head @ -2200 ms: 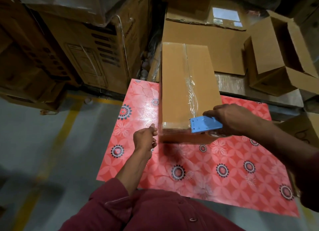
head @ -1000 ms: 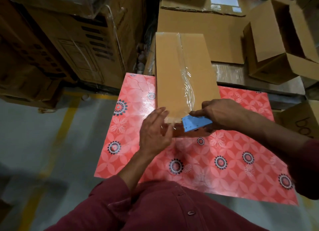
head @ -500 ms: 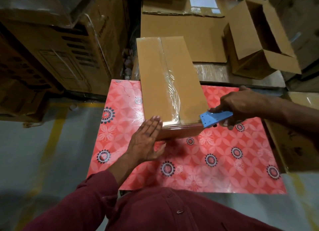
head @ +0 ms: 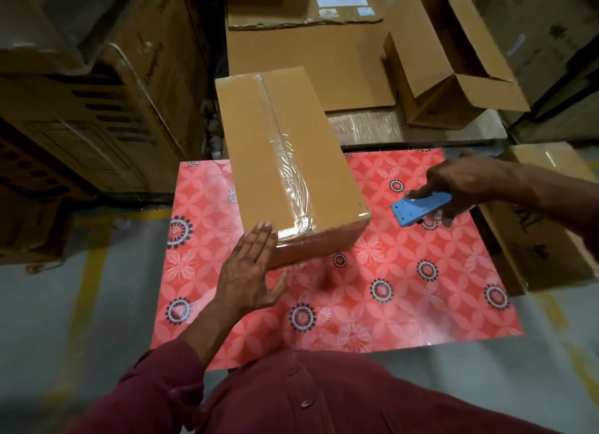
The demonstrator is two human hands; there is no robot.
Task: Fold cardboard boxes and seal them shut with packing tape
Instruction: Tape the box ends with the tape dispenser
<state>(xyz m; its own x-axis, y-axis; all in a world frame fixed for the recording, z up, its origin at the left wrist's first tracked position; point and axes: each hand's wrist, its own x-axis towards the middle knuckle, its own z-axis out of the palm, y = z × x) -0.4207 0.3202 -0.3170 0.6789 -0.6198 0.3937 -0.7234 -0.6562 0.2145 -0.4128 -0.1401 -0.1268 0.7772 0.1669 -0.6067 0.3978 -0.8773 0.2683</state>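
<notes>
The left hand [head: 251,273] lies flat with fingers straight and together, thumb spread, forearm reaching forward from a maroon sleeve [head: 155,388]. The right hand [head: 453,182] is curled in a grip, its arm extending in from the right.

The right hand [head: 460,183] covers the rear of the blue tape dispenser [head: 418,209], so its tape roll cannot be seen. The left hand [head: 249,271] hides the sealed box's [head: 285,161] near-left corner. The open carton [head: 447,60] is cut by the top edge.
</notes>
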